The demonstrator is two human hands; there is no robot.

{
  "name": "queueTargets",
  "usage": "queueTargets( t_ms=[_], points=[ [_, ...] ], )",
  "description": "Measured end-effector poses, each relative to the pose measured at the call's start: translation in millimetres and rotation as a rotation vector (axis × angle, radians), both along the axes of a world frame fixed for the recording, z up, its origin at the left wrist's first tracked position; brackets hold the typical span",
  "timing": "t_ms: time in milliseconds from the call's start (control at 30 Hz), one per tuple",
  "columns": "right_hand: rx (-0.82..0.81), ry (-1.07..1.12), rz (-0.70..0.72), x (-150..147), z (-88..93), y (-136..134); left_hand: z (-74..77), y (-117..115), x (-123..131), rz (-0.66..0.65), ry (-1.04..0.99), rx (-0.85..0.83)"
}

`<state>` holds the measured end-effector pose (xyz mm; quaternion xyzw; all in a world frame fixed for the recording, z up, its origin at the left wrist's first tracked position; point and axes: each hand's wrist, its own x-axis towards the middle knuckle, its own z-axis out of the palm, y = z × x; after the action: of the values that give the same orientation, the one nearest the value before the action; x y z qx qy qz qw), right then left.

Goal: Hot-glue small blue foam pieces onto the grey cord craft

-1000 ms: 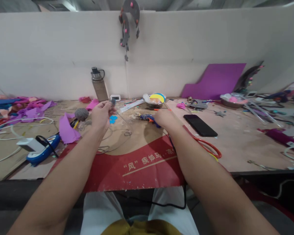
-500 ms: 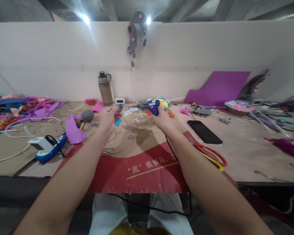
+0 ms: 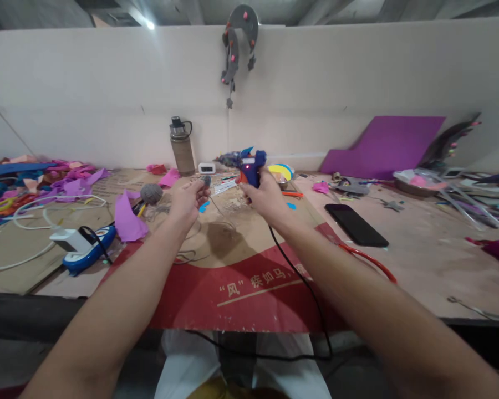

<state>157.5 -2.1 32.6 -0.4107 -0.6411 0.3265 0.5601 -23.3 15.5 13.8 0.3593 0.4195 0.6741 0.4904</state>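
Glue gun (image 3: 255,166) jutting up and left from clasping right grip (image 3: 266,195), grey piece (image 3: 207,181) pinched in left grip (image 3: 187,199).

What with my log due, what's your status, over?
Left hand pinching small gray piece. Right hand gripping blue glue gun, raised. Black cord crossing red-printed cardboard.

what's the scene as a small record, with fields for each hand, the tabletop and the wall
left hand: pinching a small grey piece
right hand: gripping a blue glue gun, red light lit, nozzle pointing left
left of hands: grey yarn ball, purple scrap
right of hands: black phone, lying flat
by wall: upright bottle, large purple sheet
on wall: grey crescent decoration, hanging
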Motion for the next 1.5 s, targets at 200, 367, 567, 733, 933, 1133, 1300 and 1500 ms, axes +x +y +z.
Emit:
queueTargets(
  t_ms=[200, 367, 567, 733, 933, 1133, 1300, 1500],
  points=[
    [0.058, 0.088, 0.136, 0, 46.9, -2, -1.5, 1, -2, 0.000, -0.034, 0.003],
    [0.126, -0.026, 0.167, 3, 8.3, -24, -1.1, -3, 0, 0.002, -0.014, -0.002],
    [0.160, -0.254, 0.079, 9, -26.0, -31, -4.6, -1, 0, -0.008, 0.001, -0.021],
    [0.136, -0.365, 0.040, 10, -19.3, -38, -4.4, -1, 2, -0.008, 0.013, 0.001],
    [0.176, -0.420, 0.010, 9, -18.7, -40, -1.6, -6, 9, 0.005, 0.018, -0.014],
    [0.186, -0.424, 0.009, 9, -22.8, -38, -4.9, -4, 8, -0.010, 0.029, 0.012],
    [0.211, -0.426, -0.001, 8, -23.6, -36, -5.6, -3, 8, 0.008, 0.029, 0.023],
    [0.207, -0.442, -0.012, 8, -22.3, -36, -5.6, -2, 8, 0.008, 0.027, 0.029]
  ],
)
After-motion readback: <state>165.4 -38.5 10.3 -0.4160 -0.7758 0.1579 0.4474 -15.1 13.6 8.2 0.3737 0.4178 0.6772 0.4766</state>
